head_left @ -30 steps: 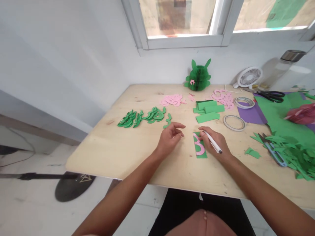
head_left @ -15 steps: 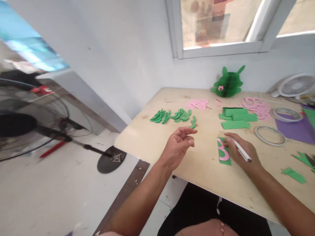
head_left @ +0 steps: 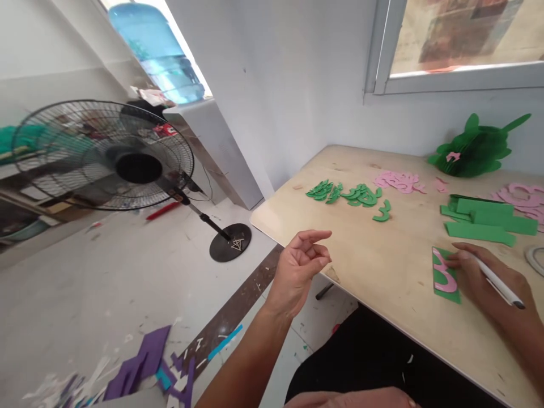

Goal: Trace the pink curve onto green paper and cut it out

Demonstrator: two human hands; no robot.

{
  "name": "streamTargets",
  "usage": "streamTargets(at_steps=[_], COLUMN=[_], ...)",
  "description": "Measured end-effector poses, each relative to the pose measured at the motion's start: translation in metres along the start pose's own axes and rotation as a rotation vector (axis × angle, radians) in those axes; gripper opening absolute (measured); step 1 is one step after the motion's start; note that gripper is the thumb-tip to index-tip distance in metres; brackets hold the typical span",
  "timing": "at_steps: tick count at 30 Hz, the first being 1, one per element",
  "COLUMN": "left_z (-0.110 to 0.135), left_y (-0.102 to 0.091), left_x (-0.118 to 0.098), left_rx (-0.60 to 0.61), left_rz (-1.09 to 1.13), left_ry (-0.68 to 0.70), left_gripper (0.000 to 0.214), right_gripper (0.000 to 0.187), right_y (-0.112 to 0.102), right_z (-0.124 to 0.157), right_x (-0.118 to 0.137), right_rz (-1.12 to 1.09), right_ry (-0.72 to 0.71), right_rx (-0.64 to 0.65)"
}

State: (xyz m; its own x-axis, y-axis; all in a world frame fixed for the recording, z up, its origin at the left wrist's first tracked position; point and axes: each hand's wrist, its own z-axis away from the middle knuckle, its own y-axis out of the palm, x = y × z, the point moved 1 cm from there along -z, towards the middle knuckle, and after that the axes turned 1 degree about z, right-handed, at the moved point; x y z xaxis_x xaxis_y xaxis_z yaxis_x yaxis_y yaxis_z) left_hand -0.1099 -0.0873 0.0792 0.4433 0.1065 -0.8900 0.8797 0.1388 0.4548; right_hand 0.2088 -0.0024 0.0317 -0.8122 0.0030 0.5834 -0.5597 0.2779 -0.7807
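Note:
My left hand [head_left: 304, 269] is raised at the table's front edge, its fingers curved and thumb apart, with nothing in it. My right hand [head_left: 493, 277] grips a white pen [head_left: 497, 283], dark end pointing back toward the wrist. Its fingertips touch a pink wavy cut-out [head_left: 445, 279], which lies on a green rectangle [head_left: 450, 297]. Nearest my left hand on the tabletop is a single green wavy cut-out [head_left: 382, 212]. Behind it are piles of green cut-outs [head_left: 361, 195]. Several green strips [head_left: 482, 231] lie beyond my right hand.
Pink cut-outs [head_left: 399, 181] and a green paper figure [head_left: 476, 150] stand toward the wall. A tape roll [head_left: 536, 259] is at the right edge. Left of the table [head_left: 293, 212] are a standing fan [head_left: 138, 167] and a water bottle [head_left: 157, 54]. Purple scraps [head_left: 138, 365] litter the floor.
The view has swung left, showing more floor and the whole fan. My left hand has drawn back from the green cut-outs toward the table edge. My right hand stays at the pink cut-out.

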Motion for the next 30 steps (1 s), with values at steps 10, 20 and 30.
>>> streamTargets(at_steps=[10,20,30], left_z=[0.011,0.014,0.037], left_y=[-0.009,-0.006,-0.029], left_x=[0.005,0.005,0.019], left_rx=[-0.061,-0.069,-0.046], left_rz=[0.0,0.011,-0.384], left_ry=[-0.02,-0.036,-0.194], left_gripper=[0.034,0.034,0.024], right_gripper=[0.03,0.03,0.032], right_y=[0.003,0.0,0.002], right_z=[-0.002,0.001,0.003], right_x=[-0.005,0.0,-0.001], right_rz=[0.06,0.05,-0.054], right_ry=[0.02,0.014,-0.077], right_rx=[0.009,0.007,0.003])
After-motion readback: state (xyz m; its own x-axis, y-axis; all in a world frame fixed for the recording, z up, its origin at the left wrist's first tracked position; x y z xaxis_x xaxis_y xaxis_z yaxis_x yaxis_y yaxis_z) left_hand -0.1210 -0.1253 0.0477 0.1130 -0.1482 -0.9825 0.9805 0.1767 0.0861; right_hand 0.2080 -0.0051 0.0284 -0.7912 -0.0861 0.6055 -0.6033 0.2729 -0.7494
